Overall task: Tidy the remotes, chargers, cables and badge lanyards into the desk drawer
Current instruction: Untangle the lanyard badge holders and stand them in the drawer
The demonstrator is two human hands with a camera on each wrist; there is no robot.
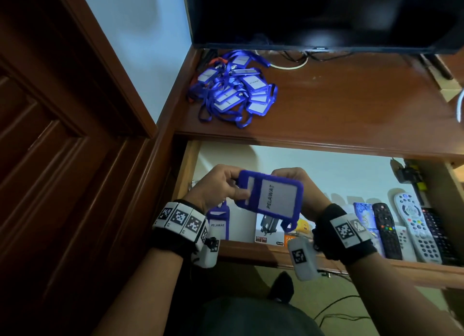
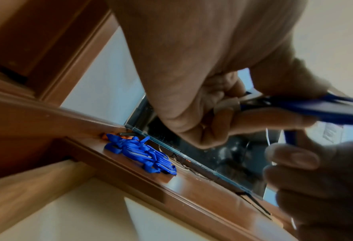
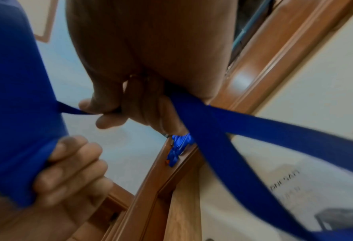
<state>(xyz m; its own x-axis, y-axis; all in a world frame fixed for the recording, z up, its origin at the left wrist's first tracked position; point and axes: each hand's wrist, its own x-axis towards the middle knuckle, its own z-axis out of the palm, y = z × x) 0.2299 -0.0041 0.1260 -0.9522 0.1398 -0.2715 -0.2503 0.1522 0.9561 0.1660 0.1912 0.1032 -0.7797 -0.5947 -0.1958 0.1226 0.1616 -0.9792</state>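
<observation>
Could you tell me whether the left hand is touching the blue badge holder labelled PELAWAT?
Touching: the head view shows the left hand pinching the blue badge holder.

The head view is dim and bluish, its door (image 1: 50, 134) sunk in shadow and straight edges bowed by the wide lens. A glare patch sits on the table (image 2: 175, 182). Both wrist views are motion-blurred, the strap (image 3: 254, 146) smeared.
</observation>
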